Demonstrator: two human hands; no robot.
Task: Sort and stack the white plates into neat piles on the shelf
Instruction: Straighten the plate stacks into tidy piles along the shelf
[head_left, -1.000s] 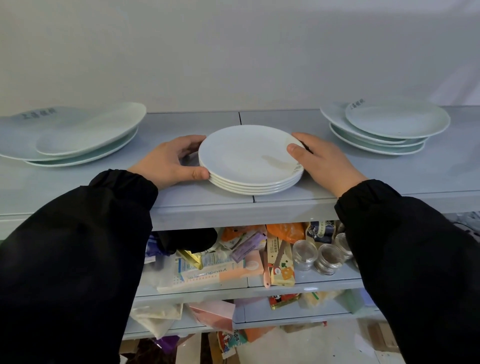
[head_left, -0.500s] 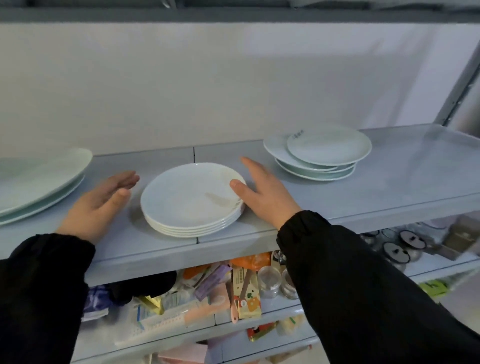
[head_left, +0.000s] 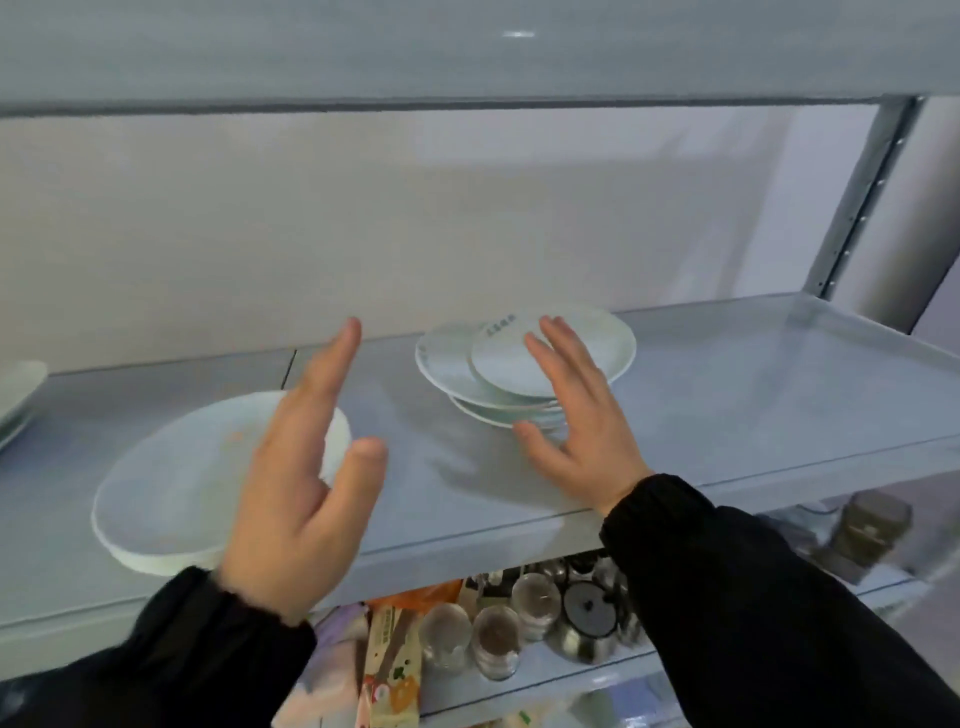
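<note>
On the shelf, far left: a few stacked plates (head_left: 18, 395) poke in at the picture's edge, mostly cut off, so how tidy they sit cannot be judged

Shelf: the pale shelf (head_left: 727, 395) carries every plate at one level, with bare surface between the piles, which leaves room to slide or lift

Near-left pile: the neat stack (head_left: 197, 483) sits close to the front edge, rims lined up, so it looks finished and needs no hand on it

Left hand: the left hand (head_left: 306, 499) hovers above the right rim of that stack, fingers spread and straight, palm turned inward, holding nothing; it seems raised ready to take the left side of the next pile

Right-hand pile: the untidy pile (head_left: 524, 366) lies further back and to the right, its plates offset from one another, the top one bearing small print, so this is likely the next group to straighten

Right hand: the right hand (head_left: 576, 415) is open and flat, fingers reaching over the near right part of that pile, thumb by its lower rim; whether it touches cannot be told, and it grips nothing

Below: jars (head_left: 493, 639) and packets crowd the lower shelf, untouched, no part of the job
</note>
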